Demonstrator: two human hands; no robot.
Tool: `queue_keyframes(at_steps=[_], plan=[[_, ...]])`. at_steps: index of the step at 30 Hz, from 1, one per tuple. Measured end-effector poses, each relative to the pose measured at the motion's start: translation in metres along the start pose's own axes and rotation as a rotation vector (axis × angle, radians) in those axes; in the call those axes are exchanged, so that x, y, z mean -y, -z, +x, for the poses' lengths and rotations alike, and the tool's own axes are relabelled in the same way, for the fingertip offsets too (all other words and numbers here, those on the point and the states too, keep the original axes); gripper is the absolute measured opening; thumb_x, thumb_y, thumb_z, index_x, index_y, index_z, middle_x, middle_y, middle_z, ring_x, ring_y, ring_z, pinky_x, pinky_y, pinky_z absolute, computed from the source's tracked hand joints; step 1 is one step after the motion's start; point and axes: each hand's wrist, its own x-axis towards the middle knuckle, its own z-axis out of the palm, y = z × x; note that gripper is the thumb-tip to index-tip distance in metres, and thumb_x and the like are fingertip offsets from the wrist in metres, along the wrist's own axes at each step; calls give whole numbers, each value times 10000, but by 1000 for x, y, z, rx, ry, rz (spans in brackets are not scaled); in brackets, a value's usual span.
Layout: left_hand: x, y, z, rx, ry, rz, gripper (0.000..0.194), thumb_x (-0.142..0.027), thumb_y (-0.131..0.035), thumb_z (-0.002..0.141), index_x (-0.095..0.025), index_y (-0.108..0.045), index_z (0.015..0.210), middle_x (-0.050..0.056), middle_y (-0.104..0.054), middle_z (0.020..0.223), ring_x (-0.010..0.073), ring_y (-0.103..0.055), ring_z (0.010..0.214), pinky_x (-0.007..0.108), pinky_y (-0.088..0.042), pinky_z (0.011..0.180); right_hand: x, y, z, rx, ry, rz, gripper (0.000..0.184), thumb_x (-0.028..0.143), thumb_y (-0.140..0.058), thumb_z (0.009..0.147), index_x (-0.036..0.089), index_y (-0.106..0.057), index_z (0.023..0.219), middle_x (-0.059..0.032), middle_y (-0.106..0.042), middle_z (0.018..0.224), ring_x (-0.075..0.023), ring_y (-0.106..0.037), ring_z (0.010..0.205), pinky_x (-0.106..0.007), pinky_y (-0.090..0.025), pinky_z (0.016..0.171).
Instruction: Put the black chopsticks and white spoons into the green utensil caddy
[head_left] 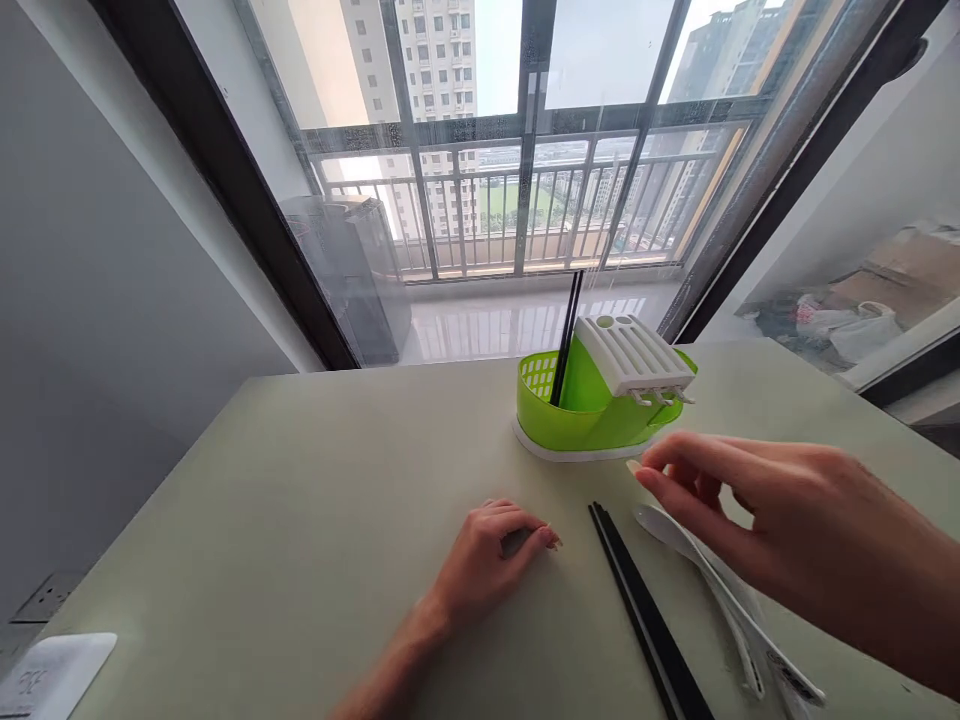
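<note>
My left hand (495, 550) rests on the table, fingers curled in and thumb tip against them, with nothing visible in its grasp. Over the white spoons (731, 590) hovers my right hand (780, 510), its thumb and forefinger drawn together in a pinch and nothing seen between them. Several black chopsticks (645, 610) lie on the table between my two hands, left of the spoons. Behind them stands a green utensil holder (566, 428) with a white slotted top (637, 355). A pair of black chopsticks (568, 335) leans upright in its left, open compartment.
The pale green table (337, 500) reaches to a glass sliding door with a balcony behind it. A white device with a digital display (56, 675) sits at the near left corner. Small white hooks (664, 397) stick out from the holder's top.
</note>
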Motion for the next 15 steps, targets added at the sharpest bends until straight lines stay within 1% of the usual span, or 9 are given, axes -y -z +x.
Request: queue_keyframes(at_steps=[1, 3, 6, 8, 10, 12, 15], plan=[[0, 0, 1, 2, -4, -1, 238, -328, -631, 1007, -225, -802, 878, 6, -791, 837, 156, -666, 803, 269, -484, 819, -3, -6, -15, 109, -30, -4, 355, 516, -456, 1050, 288, -648, 856, 48, -663, 623, -136, -582, 459, -271, -372, 492], [-2, 0, 2, 2, -6, 1, 228, -313, -629, 1007, -228, -798, 879, 2, -794, 844, 156, -674, 815, 269, -486, 825, -12, -20, -43, 254, -126, -23, 343, 485, -434, 1050, 292, -640, 855, 37, -685, 622, -170, -660, 499, -276, -388, 492], [-4, 1, 3, 0, 0, 3, 222, -300, -629, 1004, -227, -791, 870, -1, -799, 857, 155, -678, 818, 270, -490, 819, -24, -45, -78, 388, -297, -119, 285, 467, -454, 997, 303, -647, 868, 15, -728, 630, -240, -717, 523, -304, -378, 485], [-6, 2, 3, 4, 4, 8, 223, -303, -629, 1003, -229, -788, 866, -2, -796, 851, 156, -678, 818, 269, -494, 809, -26, -58, -94, 455, -399, -153, 289, 462, -427, 991, 311, -648, 880, 6, -728, 619, -268, -732, 547, -314, -381, 495], [-7, 2, 4, 6, 9, 9, 226, -305, -625, 1003, -230, -787, 865, -1, -790, 842, 158, -680, 821, 272, -498, 808, -24, -67, -103, 518, -475, -147, 302, 464, -402, 993, 313, -644, 894, 0, -720, 609, -278, -735, 565, -321, -381, 502], [-8, 2, 4, 7, 13, 4, 230, -305, -618, 1005, -230, -785, 865, 2, -790, 848, 161, -684, 831, 276, -503, 817, -19, -72, -106, 585, -533, -121, 310, 476, -397, 995, 306, -634, 892, -2, -710, 595, -279, -726, 559, -323, -373, 502], [-9, 3, 4, 9, 18, -12, 241, -316, -609, 1009, -227, -781, 866, 12, -798, 871, 170, -692, 852, 285, -509, 844, -12, -75, -103, 648, -565, -83, 310, 481, -412, 1000, 295, -623, 869, -5, -713, 608, -278, -722, 566, -324, -360, 505]])
